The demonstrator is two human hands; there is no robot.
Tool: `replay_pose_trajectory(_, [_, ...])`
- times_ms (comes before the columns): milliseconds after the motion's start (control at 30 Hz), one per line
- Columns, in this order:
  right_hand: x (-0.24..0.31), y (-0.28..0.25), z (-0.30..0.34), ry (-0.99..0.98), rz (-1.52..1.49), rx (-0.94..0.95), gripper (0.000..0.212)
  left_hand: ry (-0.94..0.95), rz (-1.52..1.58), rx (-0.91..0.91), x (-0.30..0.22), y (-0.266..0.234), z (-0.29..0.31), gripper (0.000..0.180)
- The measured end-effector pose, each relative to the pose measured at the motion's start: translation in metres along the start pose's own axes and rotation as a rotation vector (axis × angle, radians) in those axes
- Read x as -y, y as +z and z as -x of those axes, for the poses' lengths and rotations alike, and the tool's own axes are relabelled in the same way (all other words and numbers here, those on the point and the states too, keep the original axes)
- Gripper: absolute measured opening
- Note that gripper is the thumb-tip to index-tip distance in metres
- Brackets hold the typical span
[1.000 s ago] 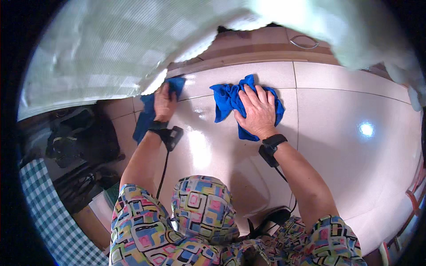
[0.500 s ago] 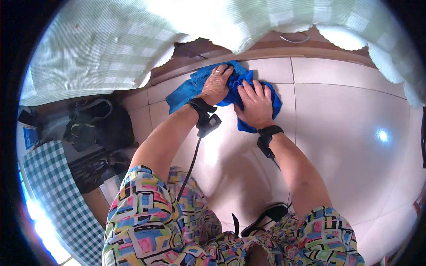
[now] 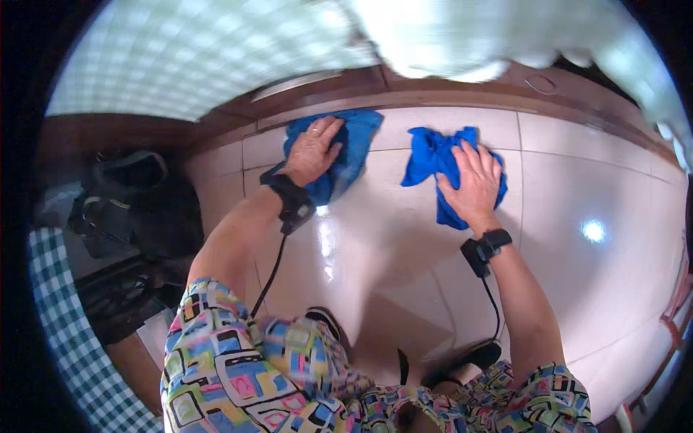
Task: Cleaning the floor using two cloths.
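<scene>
My left hand lies flat on a blue cloth pressed to the glossy pale floor tiles, close to the brown skirting. My right hand rests with fingers spread on a second, crumpled blue cloth a little to the right. Both wrists wear black bands with cables running back along my forearms. The two cloths lie apart from each other.
A brown wooden edge runs along the far side of the tiles, with checked pale fabric hanging above it. A black bag sits at the left. My patterned clothing and dark shoes fill the lower part.
Half a second ago both hands were close together on the cloths. Now my left hand has slid its cloth leftward and the cloths are separated.
</scene>
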State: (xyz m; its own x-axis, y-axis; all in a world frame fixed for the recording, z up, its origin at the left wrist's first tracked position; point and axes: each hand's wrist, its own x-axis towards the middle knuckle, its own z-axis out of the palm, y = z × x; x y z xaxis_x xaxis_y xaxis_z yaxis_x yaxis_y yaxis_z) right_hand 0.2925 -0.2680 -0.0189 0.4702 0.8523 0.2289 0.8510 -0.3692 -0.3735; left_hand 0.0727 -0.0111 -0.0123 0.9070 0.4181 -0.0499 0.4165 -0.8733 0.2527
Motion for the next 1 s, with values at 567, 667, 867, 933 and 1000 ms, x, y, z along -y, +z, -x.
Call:
replay_pose_trajectory(567, [0.023,-0.012,-0.009,-0.014,0.121,0.024,0.054,0.047,0.172,-0.196,-0.043,0.002,-0.020,0.047])
replay_pose_trajectory(667, [0.035,-0.006,-0.014,-0.041,0.097,0.043,0.055,0.006,0.058,-0.211,-0.052,-0.002,-0.024,0.050])
replay_pose_trajectory(867, [0.028,-0.007,-0.012,-0.074,0.120,0.006,0.054,-0.338,-0.020,-0.468,0.044,-0.016,0.028,0.043])
replay_pose_trajectory(933, [0.031,-0.006,-0.012,-0.079,0.117,0.009,0.054,-0.479,-0.096,-0.534,0.102,-0.020,0.060,0.043])
replay_pose_trajectory(1000, [0.032,-0.003,-0.012,-0.060,0.138,-0.003,0.055,-0.595,-0.178,-0.490,0.157,-0.022,0.084,0.044])
